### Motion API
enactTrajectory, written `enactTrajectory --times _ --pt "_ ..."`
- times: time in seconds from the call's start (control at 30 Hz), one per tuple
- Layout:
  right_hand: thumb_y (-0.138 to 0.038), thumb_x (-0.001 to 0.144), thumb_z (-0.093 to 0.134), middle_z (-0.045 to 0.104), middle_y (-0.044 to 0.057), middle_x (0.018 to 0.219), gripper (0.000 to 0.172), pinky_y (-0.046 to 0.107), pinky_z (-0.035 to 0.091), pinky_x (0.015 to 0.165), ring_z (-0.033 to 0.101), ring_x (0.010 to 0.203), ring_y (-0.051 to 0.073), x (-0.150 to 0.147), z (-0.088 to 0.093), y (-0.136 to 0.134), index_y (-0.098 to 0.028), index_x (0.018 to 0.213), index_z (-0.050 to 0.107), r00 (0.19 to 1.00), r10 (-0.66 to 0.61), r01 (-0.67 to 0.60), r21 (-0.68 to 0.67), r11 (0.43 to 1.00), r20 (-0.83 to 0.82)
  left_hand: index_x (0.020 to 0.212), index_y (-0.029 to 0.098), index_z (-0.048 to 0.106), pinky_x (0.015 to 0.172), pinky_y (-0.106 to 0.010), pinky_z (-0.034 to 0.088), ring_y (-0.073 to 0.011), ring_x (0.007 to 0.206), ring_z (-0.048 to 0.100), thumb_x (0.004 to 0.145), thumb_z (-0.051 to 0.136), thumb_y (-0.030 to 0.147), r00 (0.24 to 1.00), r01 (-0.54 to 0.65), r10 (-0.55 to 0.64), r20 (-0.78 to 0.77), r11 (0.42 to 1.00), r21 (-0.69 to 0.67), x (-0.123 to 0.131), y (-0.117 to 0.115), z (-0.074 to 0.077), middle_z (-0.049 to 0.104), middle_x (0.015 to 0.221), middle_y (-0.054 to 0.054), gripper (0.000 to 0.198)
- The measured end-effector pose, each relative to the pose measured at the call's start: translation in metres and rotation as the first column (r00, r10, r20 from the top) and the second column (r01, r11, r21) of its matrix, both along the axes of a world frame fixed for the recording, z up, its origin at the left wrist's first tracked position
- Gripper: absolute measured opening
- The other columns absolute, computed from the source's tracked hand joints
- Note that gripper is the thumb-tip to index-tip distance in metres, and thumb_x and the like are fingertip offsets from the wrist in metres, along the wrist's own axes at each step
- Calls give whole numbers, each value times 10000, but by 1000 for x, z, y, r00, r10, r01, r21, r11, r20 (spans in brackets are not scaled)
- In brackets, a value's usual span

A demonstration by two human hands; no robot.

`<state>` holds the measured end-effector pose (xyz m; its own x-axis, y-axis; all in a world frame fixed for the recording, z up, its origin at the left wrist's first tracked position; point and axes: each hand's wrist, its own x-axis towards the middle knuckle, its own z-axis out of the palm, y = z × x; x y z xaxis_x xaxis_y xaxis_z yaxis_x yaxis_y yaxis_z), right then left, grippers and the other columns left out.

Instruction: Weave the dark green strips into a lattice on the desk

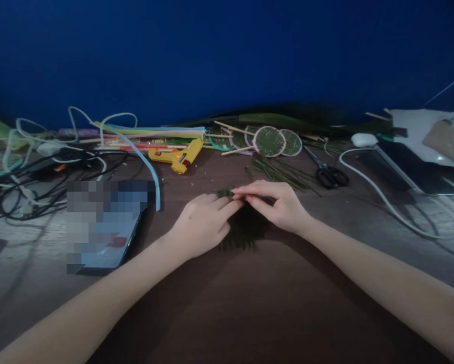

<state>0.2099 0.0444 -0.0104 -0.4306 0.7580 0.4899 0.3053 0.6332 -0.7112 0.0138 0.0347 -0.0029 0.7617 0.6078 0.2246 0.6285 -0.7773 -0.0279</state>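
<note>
Dark green leaf strips (pixel 245 230), apparently woven into a small mat, lie on the brown tabletop under both hands. My left hand (pixel 204 222) has its fingers curled over the left and upper part of the strips. Coming from the right, my right hand (pixel 274 202) has its fingertips pinched together at the top edge, touching the left fingers. Much of the piece is hidden beneath my hands. Loose green strips (pixel 282 172) lie just beyond my right hand.
A yellow glue gun (pixel 179 155), round woven fans (pixel 269 141) on sticks and black-handled scissors (pixel 329 176) lie along the back. A tablet-like device (pixel 113 242) is at left near tangled cables (pixel 22 187). A phone (pixel 412 167) and white cable (pixel 382 202) are right.
</note>
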Motion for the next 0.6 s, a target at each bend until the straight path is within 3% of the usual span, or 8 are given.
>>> enactTrajectory --times 0.6 --pt "-88 809 451 676 22 900 250 295 489 769 623 832 139 0 0 1 -201 945 628 1000 2 -1 -75 997 8 1108 169 531 801 -340 456 -198 881 587 772 414 94 1000 -12 12 16 1000 -15 0 0 0 653 1010 -43 364"
